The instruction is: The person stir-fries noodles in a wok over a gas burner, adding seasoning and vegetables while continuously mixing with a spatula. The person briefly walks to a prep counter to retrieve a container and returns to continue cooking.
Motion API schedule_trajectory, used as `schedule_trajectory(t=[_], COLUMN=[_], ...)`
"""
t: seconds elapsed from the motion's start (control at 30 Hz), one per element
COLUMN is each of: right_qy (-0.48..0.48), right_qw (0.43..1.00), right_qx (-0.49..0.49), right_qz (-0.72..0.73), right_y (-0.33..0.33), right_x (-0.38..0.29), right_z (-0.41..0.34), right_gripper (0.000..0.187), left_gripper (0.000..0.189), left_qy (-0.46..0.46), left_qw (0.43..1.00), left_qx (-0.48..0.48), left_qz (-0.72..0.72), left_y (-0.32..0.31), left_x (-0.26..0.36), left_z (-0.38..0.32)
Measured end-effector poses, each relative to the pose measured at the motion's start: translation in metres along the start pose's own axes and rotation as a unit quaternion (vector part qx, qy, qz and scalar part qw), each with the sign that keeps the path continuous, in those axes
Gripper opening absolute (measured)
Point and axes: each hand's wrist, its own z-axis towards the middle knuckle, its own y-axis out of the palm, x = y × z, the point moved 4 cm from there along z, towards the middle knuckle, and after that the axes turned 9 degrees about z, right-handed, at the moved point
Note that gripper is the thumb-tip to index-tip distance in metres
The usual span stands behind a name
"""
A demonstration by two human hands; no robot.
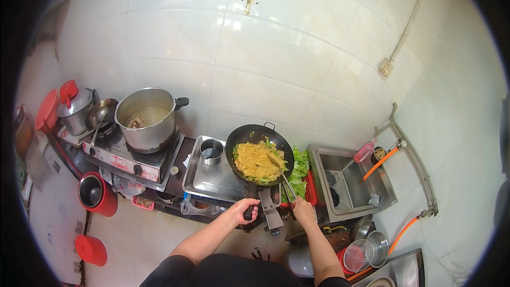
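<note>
My left hand (244,211) grips the dark handle of a black wok (235,137), whose far side carries a wire loop. Yellow noodles (255,161) with bits of green vegetable lie inside it. In my right hand (303,209) is the handle of a metal spatula (274,161); its blade rests in the noodles at the wok's right side. A second long thin tool by this hand is not clear. Green lettuce leaves (299,170) fill a red plastic basket (312,189) just right of the wok.
Left of the wok are a steel tray (193,181) with a metal cup (211,152), and a large pot (147,135) on a gas stove (119,164). A steel sink (382,185) stands right. A tiled wall rises behind; a red bucket (107,203) sits lower left.
</note>
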Motion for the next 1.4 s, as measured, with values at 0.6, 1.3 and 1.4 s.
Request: schedule_trajectory(t=[0.6,1.3,1.4], right_qy=[-0.017,-0.021,-0.053], right_qw=[1.0,0.998,0.997], right_qx=[0.01,-0.043,-0.035], right_qz=[0.023,0.044,0.044], right_y=[0.015,-0.008,-0.013], right_x=[-0.062,0.0,-0.001], right_z=[0.073,-0.025,-0.026], right_gripper=[0.028,0.032,0.031], left_gripper=[0.016,0.012,0.014], left_qy=[0.014,0.02,0.026], left_qw=[1.0,1.0,0.999], left_qx=[0.011,0.002,0.004], left_qz=[0.014,0.021,0.021], left_y=[0.001,0.0,0.0], left_x=[-0.001,-0.001,0.0], left_z=[-0.002,-0.002,-0.003])
